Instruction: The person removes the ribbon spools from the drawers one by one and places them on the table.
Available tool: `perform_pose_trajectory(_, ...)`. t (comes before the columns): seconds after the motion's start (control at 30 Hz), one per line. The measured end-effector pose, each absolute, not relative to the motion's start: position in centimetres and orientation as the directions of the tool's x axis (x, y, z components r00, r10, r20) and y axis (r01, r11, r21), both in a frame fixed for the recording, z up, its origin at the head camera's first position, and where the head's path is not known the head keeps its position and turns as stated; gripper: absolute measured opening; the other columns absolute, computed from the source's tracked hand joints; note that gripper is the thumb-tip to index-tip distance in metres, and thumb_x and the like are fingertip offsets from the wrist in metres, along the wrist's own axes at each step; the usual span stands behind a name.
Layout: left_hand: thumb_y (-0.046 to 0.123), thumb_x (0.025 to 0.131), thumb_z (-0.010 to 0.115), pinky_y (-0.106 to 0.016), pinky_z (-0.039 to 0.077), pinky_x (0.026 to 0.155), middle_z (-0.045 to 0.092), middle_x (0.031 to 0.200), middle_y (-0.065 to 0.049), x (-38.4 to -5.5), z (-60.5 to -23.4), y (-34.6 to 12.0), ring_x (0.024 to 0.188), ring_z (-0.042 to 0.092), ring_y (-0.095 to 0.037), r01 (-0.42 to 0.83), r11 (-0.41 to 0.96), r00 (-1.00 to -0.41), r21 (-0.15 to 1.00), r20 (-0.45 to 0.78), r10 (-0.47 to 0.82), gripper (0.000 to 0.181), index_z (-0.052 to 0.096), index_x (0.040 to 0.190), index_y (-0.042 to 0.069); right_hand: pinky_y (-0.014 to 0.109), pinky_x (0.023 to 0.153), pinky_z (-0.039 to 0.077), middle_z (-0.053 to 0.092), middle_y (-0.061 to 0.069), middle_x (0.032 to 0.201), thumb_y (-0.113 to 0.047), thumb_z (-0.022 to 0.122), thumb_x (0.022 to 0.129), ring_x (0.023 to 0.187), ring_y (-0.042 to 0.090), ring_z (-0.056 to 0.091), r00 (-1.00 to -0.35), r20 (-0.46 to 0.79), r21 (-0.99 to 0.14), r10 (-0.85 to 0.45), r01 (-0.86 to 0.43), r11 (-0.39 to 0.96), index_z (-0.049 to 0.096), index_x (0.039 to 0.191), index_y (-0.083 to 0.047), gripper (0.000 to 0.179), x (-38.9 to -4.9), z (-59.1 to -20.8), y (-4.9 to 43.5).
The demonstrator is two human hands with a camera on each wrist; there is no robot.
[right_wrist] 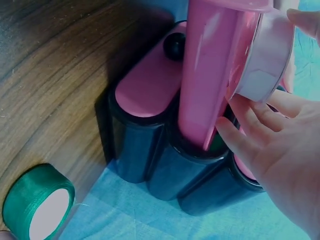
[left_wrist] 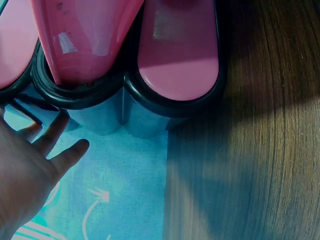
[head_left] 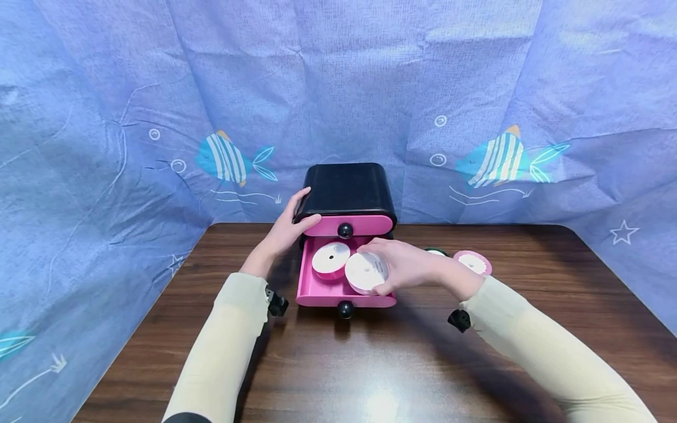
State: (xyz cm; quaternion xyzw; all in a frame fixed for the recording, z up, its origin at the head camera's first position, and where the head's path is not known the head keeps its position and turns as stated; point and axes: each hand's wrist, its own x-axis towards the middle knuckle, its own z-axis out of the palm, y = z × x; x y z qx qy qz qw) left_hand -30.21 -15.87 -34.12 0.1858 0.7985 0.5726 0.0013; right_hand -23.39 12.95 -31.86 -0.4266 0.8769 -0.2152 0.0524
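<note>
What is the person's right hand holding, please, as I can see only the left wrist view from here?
Observer: The right hand grips a white-topped spool at the open drawer; I cannot tell whether it touches the drawer's floor.
Operator: Thank you. Does that drawer hold another spool?
Observer: Yes, the head view shows a pink spool with a white top lying in it, to the left of the gripped one.
Operator: And are there any spools outside the drawer, please?
Observer: Yes, a green spool and a pink-rimmed spool lie on the table to the drawer's right.
</note>
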Motion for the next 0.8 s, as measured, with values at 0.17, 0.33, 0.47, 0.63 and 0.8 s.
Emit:
perform_pose_trajectory(0.17, 0.032, 0.094, 0.063, -0.042, 0.030, 0.108, 0.026, 0.154, -0.009, -30.3, -34.1, -15.8, 0.133, 0.037, -0.025, 0.296, 0.271, -0.930, 0.916, 0.213, 0.299, 0.073, 0.021, 0.154, 0.032, 0.036, 0.088, 0.045, 0.059, 0.004, 0.115, -0.036, 0.082, 0.069, 0.100, 0.018, 0.053, -0.646, 0.084, -0.397, -0.759, -0.720, 0.569, 0.056, 0.131, -0.002, 0.076, -23.1, -31.4, 13.5)
perform_pose_trajectory(0.33, 0.031, 0.094, 0.063, -0.043, 0.030, 0.108, 0.026, 0.154, -0.009, -30.5, -34.3, -15.9, 0.133, 0.038, -0.025, 0.296, 0.269, -0.929, 0.917, 0.211, 0.303, 0.073, 0.021, 0.154, 0.031, 0.037, 0.089, 0.045, 0.060, 0.006, 0.119, -0.034, 0.081, 0.068, 0.102, 0.019, 0.054, -0.662, 0.095, -0.382, -0.743, -0.714, 0.587, 0.056, 0.130, -0.001, 0.074, -23.0, -31.4, 14.5)
perform_pose_trajectory(0.47, 0.030, 0.095, 0.062, -0.043, 0.030, 0.108, 0.026, 0.154, -0.008, -30.5, -34.4, -16.0, 0.133, 0.037, -0.025, 0.297, 0.262, -0.927, 0.918, 0.212, 0.308, 0.073, 0.020, 0.155, 0.031, 0.036, 0.087, 0.046, 0.060, 0.006, 0.118, -0.032, 0.081, 0.069, 0.100, 0.018, 0.054, -0.680, 0.113, -0.385, -0.725, -0.702, 0.599, 0.056, 0.131, -0.001, 0.075, -22.7, -31.1, 15.6)
perform_pose_trajectory(0.63, 0.030, 0.095, 0.062, -0.043, 0.030, 0.108, 0.025, 0.155, -0.007, -30.3, -34.4, -16.0, 0.134, 0.036, -0.024, 0.301, 0.263, -0.926, 0.916, 0.215, 0.310, 0.073, 0.020, 0.155, 0.031, 0.035, 0.082, 0.047, 0.059, 0.003, 0.115, -0.028, 0.082, 0.068, 0.097, 0.016, 0.053, -0.695, 0.153, -0.401, -0.703, -0.693, 0.598, 0.055, 0.131, 0.000, 0.074, -22.4, -30.9, 17.4)
perform_pose_trajectory(0.8, 0.030, 0.094, 0.063, -0.043, 0.030, 0.108, 0.026, 0.155, -0.007, -30.3, -34.3, -15.9, 0.134, 0.036, -0.024, 0.303, 0.268, -0.927, 0.914, 0.217, 0.306, 0.074, 0.020, 0.154, 0.031, 0.034, 0.081, 0.046, 0.060, 0.002, 0.115, -0.027, 0.083, 0.067, 0.097, 0.016, 0.053, -0.718, 0.187, -0.417, -0.670, -0.676, 0.608, 0.056, 0.129, 0.000, 0.073, -22.0, -31.0, 19.4)
